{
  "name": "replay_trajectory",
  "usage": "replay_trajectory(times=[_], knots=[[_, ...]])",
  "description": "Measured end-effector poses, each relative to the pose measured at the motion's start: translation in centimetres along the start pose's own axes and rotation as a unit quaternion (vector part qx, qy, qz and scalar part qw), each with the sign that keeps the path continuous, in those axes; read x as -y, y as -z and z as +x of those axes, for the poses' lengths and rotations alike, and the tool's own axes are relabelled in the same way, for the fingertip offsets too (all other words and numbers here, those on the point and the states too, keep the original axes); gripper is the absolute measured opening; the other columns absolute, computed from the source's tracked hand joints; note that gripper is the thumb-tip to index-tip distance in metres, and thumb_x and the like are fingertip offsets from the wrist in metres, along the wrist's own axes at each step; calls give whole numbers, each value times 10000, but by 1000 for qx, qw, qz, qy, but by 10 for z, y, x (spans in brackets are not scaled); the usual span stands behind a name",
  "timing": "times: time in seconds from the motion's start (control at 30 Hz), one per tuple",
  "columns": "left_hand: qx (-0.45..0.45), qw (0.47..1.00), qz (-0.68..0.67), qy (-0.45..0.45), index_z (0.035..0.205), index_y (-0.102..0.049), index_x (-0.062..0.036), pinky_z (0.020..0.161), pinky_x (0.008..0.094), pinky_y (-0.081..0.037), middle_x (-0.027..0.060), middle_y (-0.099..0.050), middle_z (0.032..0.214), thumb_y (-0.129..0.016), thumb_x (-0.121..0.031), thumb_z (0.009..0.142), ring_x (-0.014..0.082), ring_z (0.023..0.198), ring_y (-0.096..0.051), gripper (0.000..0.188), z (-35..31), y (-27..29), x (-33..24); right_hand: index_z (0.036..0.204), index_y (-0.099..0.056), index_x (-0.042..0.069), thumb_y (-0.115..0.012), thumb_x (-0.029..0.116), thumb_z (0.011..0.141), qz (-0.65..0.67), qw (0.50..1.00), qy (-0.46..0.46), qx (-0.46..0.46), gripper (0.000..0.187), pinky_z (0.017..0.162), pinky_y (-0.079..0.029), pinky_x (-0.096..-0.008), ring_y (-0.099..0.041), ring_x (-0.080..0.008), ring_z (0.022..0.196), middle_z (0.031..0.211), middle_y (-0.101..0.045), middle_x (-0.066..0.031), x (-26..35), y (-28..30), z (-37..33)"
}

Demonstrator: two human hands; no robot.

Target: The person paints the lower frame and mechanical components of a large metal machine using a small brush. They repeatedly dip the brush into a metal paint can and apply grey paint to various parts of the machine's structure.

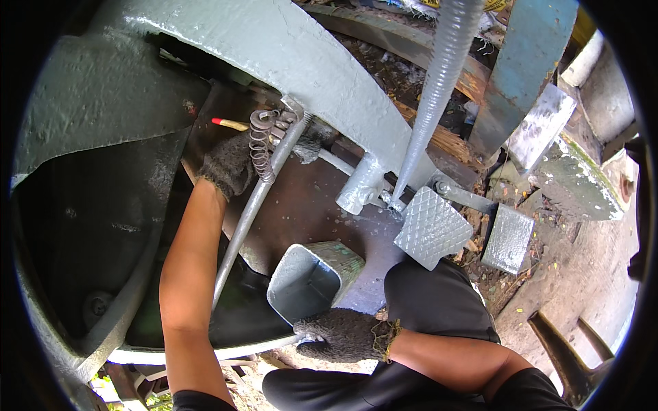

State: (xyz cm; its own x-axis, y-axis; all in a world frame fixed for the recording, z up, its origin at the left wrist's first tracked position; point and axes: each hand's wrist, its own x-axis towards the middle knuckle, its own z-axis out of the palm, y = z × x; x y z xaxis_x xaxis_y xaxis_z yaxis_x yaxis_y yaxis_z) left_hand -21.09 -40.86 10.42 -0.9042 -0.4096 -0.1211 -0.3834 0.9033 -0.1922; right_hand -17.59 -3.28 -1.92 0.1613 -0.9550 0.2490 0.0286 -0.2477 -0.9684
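My left hand (pixel 228 166), in a dark knit glove, is closed beside a coil spring (pixel 260 152) on a silver-painted rod (pixel 248 216). A paintbrush (pixel 232 124) with a red-tipped wooden handle sticks out above its fingers; its bristle end is hidden behind the spring. My right hand (pixel 346 335), gloved too, is closed over the pale curved rim (pixel 257 348) just below a square, open-ended metal box (pixel 336 264). Grey paint marks its fingertips. Right of the box are a ribbed pedal plate (pixel 434 227) and a smaller pedal (pixel 508 238).
A wide grey-painted beam (pixel 295 61) curves across the top. From it a ridged grey hose-like lever (pixel 439 89) rises. Dark hollow metal (pixel 82 253) lies at left. Scrap plates (pixel 524 68) and debris lie behind the pedals. Brown metal prongs (pixel 558 349) stand at lower right.
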Motion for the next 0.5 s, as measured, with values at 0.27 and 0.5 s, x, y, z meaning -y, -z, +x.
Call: replay_trajectory(times=[0.27, 0.5], knots=[[-24, 913, -407, -13, 1334, -667, -99, 984, 383, -555, 210, -731, 1263, -630, -223, 1000, 341, 1130, -702, 359, 22, -52, 20, 1204, -650, 51, -659, 387, 1037, 12, 996, -47, 76, 375, 867, -531, -510, -690, -418, 1003, 1047, -701, -206, 15, 19, 8], [-116, 992, 7, -55, 1224, -702, -42, 912, 390, -559, 149, -765, 1073, -621, -279, 1020, 271, 978, -713, 322, 16, 1, -27, 1349, -653, 18, -626, 387, 1055, -3, 988, -87, 128, 472, 1047, -523, -489, -671, -405, 1208, 1271, -707, -234, 23, 25, 8]])
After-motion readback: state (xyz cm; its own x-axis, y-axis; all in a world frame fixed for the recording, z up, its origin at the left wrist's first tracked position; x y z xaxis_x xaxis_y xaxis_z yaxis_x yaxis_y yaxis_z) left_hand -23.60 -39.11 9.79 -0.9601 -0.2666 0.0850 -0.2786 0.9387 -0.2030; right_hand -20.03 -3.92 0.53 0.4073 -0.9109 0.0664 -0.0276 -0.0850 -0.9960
